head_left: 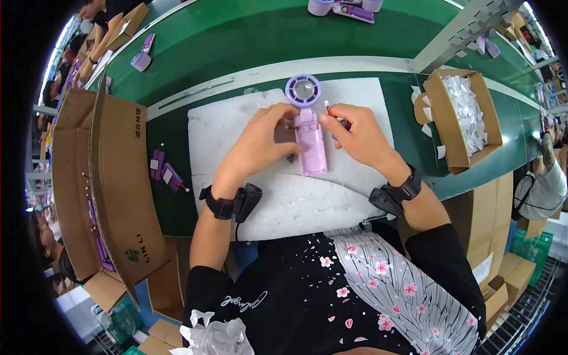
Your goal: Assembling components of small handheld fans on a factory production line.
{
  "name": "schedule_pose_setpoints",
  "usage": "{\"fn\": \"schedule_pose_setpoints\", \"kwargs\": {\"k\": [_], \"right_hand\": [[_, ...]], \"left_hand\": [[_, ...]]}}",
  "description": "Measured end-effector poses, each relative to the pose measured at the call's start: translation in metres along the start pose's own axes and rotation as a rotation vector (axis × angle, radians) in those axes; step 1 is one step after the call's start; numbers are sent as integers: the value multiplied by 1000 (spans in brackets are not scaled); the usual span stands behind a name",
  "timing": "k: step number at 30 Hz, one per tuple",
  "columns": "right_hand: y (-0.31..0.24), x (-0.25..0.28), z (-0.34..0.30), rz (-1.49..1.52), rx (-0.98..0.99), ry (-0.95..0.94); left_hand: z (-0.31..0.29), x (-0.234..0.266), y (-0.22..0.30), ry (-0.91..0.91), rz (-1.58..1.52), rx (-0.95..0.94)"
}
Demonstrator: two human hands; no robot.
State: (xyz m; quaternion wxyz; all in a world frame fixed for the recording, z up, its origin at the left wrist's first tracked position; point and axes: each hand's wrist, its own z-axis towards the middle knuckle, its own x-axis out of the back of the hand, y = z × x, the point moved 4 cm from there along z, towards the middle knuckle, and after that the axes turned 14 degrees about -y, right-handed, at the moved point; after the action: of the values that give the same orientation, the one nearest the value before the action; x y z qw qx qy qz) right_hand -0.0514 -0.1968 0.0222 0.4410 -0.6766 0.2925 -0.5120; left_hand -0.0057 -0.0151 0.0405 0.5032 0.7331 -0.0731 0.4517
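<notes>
A lilac handheld fan lies on the white foam sheet, its round head away from me and its handle pointing toward me. Curved around the left side of the fan is my left hand, fingertips at the neck and thumb against the handle's edge. My right hand, closed, pinches a dark purple battery, mostly hidden by the fingers. From that grip a red wire with a white connector sticks up beside the fan's neck. Small dark bits lie by my left thumb.
Several purple batteries lie left of the foam, beside a tall cardboard box holding more. At right stands a carton of white pieces, near a metal post. Beyond a pale rail, fan parts sit on the green surface. A co-worker's arm shows far left.
</notes>
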Motion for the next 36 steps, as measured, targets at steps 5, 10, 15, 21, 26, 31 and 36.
{"fn": "schedule_pose_setpoints", "kwargs": {"k": [5, 10, 15, 21, 26, 31, 36], "right_hand": [[-3, 3, -2, -248, 187, 163], [-4, 4, -6, -441, 156, 209], [-10, 1, -8, -481, 126, 206], [-14, -3, -4, -444, 149, 216], [-13, -2, -2, -359, 134, 206], [-12, 0, -1, -329, 108, 181], [-15, -3, -2, -339, 61, 145]], "left_hand": [[24, -11, -2, -40, -333, 89], [26, -16, -15, -47, -413, 72], [25, -20, -13, -58, -466, -25], [27, -21, -8, -74, -540, -28], [27, -17, -4, -73, -609, 7], [26, -20, -8, -136, -625, 36], [26, -25, -14, -103, -677, -16]]}}
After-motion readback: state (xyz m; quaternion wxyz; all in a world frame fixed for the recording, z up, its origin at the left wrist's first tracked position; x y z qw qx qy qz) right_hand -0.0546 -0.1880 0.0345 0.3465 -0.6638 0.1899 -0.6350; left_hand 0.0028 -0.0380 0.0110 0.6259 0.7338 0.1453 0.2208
